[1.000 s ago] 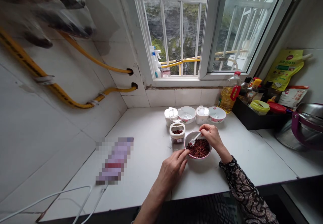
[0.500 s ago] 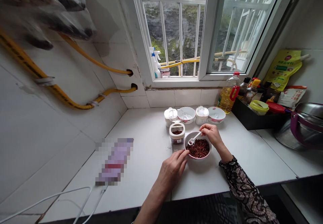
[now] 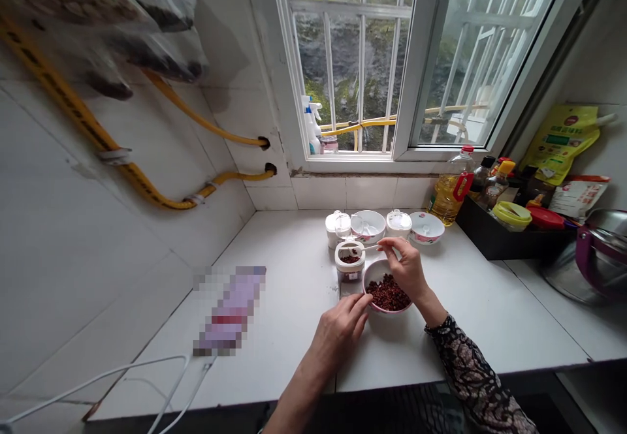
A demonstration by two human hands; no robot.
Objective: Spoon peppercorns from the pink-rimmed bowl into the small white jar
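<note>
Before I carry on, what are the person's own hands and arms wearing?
The left hand is ungloved, and its visible forearm bare. The right hand is ungloved too; its arm wears a long sleeve, black with pale, lace-like floral swirls, ending at the wrist.

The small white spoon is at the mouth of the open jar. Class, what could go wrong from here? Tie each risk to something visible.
Spilling: the right hand holds the white spoon at the open jar, so a tilt could drop any load outside.
Knocking: neither hand steadies the jar, so a bump might shift it.
Tipping: the left hand touches the bowl of dark red bits, so a hard press might tilt it.
</note>
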